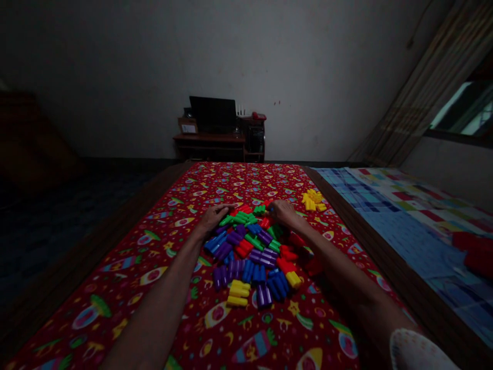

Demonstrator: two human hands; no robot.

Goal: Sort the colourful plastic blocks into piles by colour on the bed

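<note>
A loose heap of plastic building blocks, with purple blocks [264, 257], blue blocks [278, 284], green blocks [254, 241] and red blocks [243, 248], lies on a red patterned cloth [215, 339]. My left hand [211, 217] rests at the far left edge of the heap, its thumb and fingers apart beside green and red pieces. At the far right edge, my right hand [284, 211] has its fingers bent down among the blocks; their tips are partly hidden. Yellow blocks [238, 294] lie at the near edge of the heap.
A separate small pile of yellow blocks [313, 200] sits beyond my right hand. Bedding with a checked pattern [381, 221] spreads along the right. Against the far wall stands a desk [210, 139] with a black monitor [213, 114] and a red telephone [259, 116].
</note>
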